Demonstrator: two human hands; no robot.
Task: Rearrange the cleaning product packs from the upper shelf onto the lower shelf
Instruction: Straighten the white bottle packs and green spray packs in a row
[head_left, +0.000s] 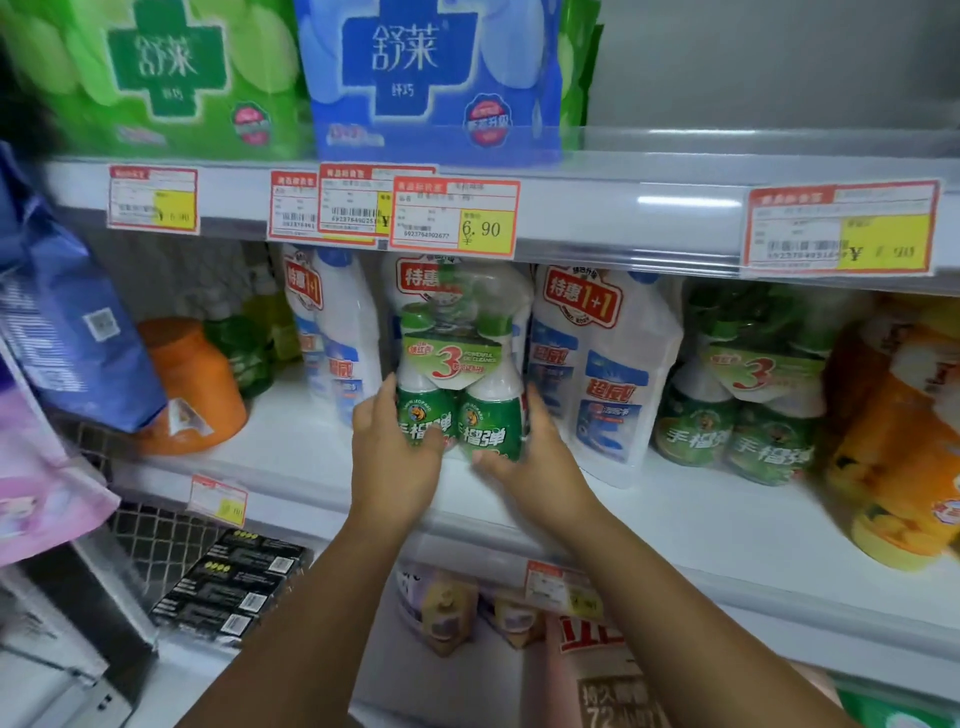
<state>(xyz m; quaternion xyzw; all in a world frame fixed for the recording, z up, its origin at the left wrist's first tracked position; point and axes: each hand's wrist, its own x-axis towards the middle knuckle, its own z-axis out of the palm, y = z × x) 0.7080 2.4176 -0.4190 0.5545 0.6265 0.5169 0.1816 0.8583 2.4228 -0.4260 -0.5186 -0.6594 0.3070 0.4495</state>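
Head view: I see 2 bare arms reaching up to a white store shelf (675, 525).
Pack in hand: a green and white cleaner pack (460, 384) of upright bottles with a "3" label, standing at the front of the middle shelf.
Left hand (397, 452): fingers wrapped against the pack's left bottle, thumb up along its side.
Right hand (524, 457): fingers curled around the pack's right bottle near its base.
Neighbours: white 1+1 refill packs (602, 374) just beside it on the right and behind it; a second green pack (743, 410) further right; an orange jug (189, 384) well apart on the left.
Shelf above: green and blue tissue packs (431, 78), over a row of price tags (454, 218).
Shelf below: black boxes (228, 587) and pouches, partly hidden by my arms.
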